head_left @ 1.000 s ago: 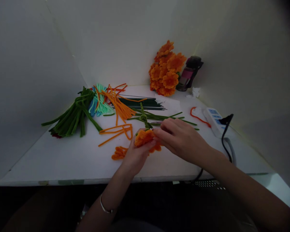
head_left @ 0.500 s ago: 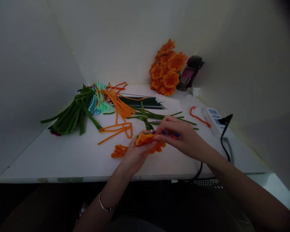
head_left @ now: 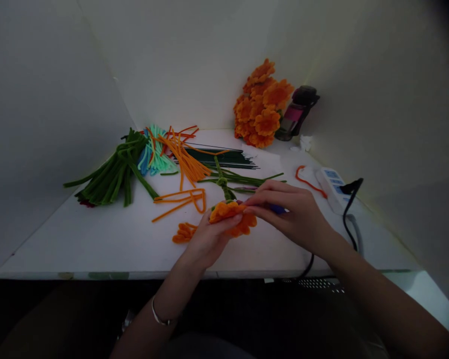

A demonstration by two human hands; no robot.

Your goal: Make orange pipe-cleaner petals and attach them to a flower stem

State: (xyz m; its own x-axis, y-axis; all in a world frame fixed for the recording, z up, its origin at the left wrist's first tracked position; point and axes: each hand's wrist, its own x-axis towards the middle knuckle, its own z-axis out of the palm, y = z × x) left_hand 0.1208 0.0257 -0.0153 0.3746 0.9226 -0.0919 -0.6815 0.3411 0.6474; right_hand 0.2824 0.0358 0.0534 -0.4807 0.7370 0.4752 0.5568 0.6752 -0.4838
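Note:
Near the table's front edge, my left hand (head_left: 211, 237) is closed around an orange pipe-cleaner flower (head_left: 226, 210), thumb across its petals. My right hand (head_left: 290, 207) pinches a petal at the flower's right side between thumb and fingertips. Behind its fingers a blue thing (head_left: 277, 209) shows in part; what it is I cannot make out. Just beyond the flower is a green pipe-cleaner stem (head_left: 221, 180) with leaf-like loops. A small bunch of orange petal loops (head_left: 184, 233) lies left of my left hand.
Green pipe cleaners (head_left: 110, 177), mint ones (head_left: 157, 154) and orange ones (head_left: 190, 164) lie at the back left, beside dark thin wires (head_left: 224, 157). A bouquet of orange flowers (head_left: 260, 107) and a bottle (head_left: 295, 113) stand at the back wall. A power strip (head_left: 333, 189) with a black cable is at right.
My right hand has shifted slightly right, its fingers still at the petal's edge. The flower stays in my left hand, and the whole view has moved a little.

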